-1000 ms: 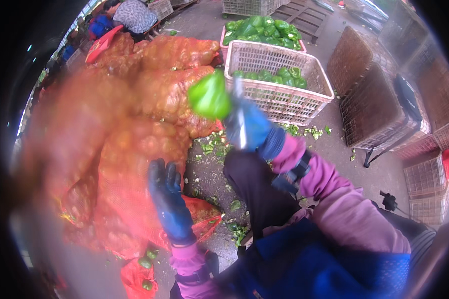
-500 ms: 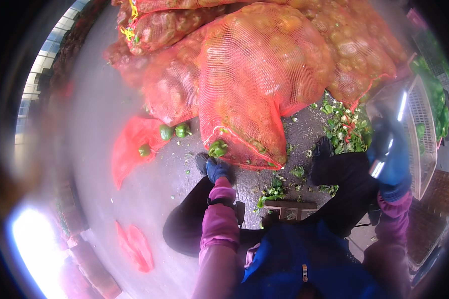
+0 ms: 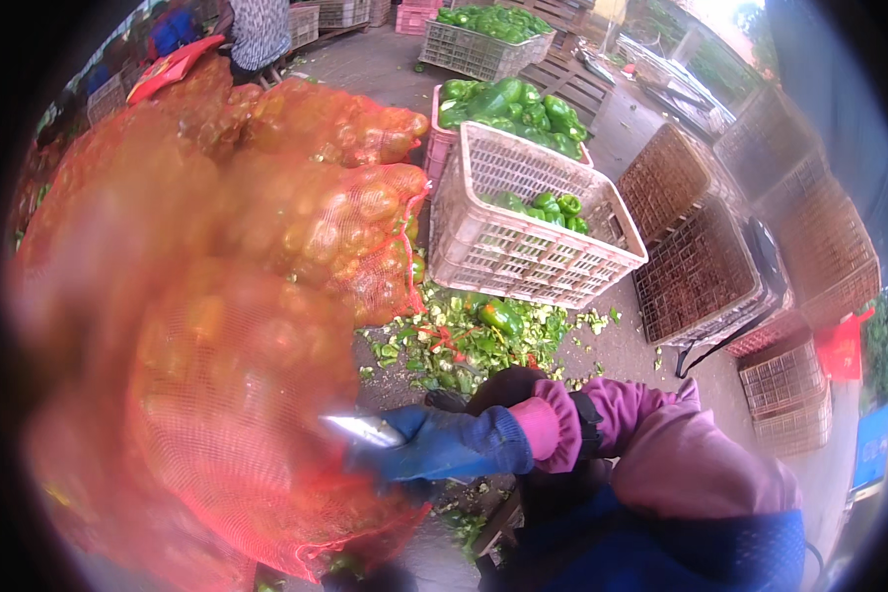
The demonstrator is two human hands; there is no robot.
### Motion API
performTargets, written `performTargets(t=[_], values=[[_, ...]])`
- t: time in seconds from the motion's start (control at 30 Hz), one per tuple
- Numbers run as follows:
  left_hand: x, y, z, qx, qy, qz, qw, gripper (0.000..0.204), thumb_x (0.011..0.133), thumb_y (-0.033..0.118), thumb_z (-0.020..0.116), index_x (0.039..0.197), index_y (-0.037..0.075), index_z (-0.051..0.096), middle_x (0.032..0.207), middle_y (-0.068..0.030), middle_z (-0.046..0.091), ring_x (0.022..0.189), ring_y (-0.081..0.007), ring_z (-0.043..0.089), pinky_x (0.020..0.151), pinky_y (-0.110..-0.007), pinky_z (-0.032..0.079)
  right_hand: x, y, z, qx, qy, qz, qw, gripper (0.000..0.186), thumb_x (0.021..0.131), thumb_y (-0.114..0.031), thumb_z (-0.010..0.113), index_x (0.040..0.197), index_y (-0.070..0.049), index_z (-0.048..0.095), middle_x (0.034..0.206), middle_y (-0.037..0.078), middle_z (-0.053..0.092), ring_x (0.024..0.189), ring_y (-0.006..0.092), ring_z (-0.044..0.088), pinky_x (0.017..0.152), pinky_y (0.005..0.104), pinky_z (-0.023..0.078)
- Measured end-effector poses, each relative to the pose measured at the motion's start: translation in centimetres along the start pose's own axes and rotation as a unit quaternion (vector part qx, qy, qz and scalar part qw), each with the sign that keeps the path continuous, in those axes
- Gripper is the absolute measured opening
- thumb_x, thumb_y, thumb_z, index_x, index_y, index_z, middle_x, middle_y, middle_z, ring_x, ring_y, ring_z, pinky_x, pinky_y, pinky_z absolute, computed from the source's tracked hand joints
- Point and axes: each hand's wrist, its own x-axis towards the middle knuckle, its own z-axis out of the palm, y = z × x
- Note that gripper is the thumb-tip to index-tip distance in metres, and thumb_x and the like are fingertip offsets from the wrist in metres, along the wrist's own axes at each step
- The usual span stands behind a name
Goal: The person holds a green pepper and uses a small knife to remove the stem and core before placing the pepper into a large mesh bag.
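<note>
Beside a heap of red mesh sacks (image 3: 316,222) packed with rounded produce, a worker's right hand (image 3: 449,444), in a blue glove, holds a shiny metal tool (image 3: 365,428), fingers curled closed around it. The tool points left, in front of the nearest sack (image 3: 257,395); whether it touches the mesh cannot be told. The left hand cannot be made out, nor can its grip. A dark strap (image 3: 589,426) circles the right wrist over a pink-purple sleeve (image 3: 651,424).

Just beyond the glove, pale green trimmings (image 3: 454,360) litter the grey floor, a green-and-orange pepper (image 3: 500,316) lying among them. Behind stands an off-white plastic crate (image 3: 533,266), tilted in the fisheye view, with a few green peppers (image 3: 553,210) inside. Past it, a pink crate (image 3: 440,148) is heaped with more peppers (image 3: 518,111). Brown crates (image 3: 699,271) stand at right; at upper left, a person in a patterned garment (image 3: 261,35) is partly visible.
</note>
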Motion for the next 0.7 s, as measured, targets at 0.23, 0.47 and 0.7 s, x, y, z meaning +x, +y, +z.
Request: performTargets(t=[0.23,0.47,0.7], values=[[-4.5,0.0,-1.2,-0.072,0.044,0.084,0.993,0.060,0.076,0.035,0.069,0.124,0.003,0.051,0.118,-0.0252,0.056,0.113,-0.0386,0.053,0.097,-0.044,0.044,0.2,-2.6,4.9,-0.071,-0.066,0.003,0.995,0.065,0.090,-0.020,0.063,0.146,-0.017,0.031,0.094,0.000,0.062,0.067,0.0053,0.059,0.055,0.0233,0.051],[-10.6,-0.5,-0.5,-0.185,0.104,-0.094,0.973,0.062,0.073,0.031,0.071,0.126,0.006,0.051,0.118,-0.0243,0.057,0.115,-0.0381,0.054,0.097,-0.044,0.045,-1.8,-1.3,1.5,-0.166,0.124,-0.026,0.978,0.030,0.090,-0.022,0.061,0.115,-0.006,0.059,0.080,0.004,0.065,0.047,0.0075,0.055,0.041,0.0199,0.040],[-4.0,-6.0,8.3,-0.450,0.065,0.045,0.890,0.055,0.072,0.026,0.075,0.116,0.006,0.049,0.104,-0.0168,0.061,0.090,-0.0304,0.061,0.082,-0.041,0.049,-1.1,-1.5,1.1,-0.258,0.129,0.050,0.956,0.061,0.090,-0.016,0.056,0.143,-0.009,0.027,0.106,0.011,0.055,0.072,0.0116,0.058,0.041,0.0176,0.045]])
